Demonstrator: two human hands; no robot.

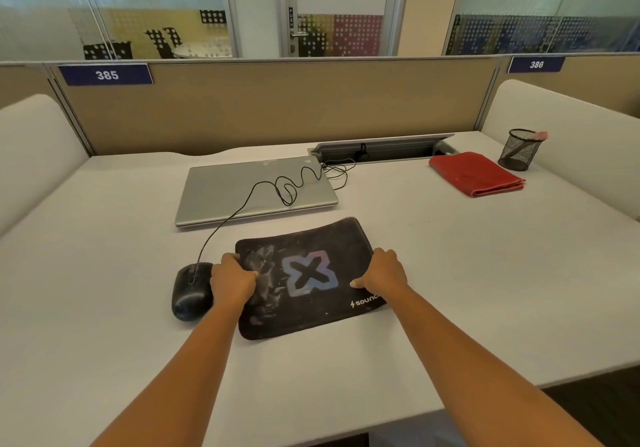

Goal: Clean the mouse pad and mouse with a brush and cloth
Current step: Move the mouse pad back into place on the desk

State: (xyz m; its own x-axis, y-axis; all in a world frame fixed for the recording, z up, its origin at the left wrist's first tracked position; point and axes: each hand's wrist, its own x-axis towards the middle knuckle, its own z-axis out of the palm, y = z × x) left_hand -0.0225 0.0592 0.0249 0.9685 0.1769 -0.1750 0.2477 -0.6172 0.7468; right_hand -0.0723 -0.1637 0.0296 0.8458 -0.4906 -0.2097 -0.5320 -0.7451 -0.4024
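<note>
Black and dusty, the mouse pad [304,276] lay on the desk [467,273] with the mouse [192,290] just beside it at 9 o'clock, and it looked soft and light, with the left hand [233,278] and the right hand [384,273] pinching its 9 and 3 o'clock edges.

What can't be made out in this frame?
Head view only.
Whether the pink-tipped item in the mesh cup is the brush: too small to tell.
Fingertips of the left hand and right hand: tucked out of sight at the mouse pad edges.
End of the lettering: covered by the right wrist.
Right side of the mouse: hidden by the left hand.
</note>
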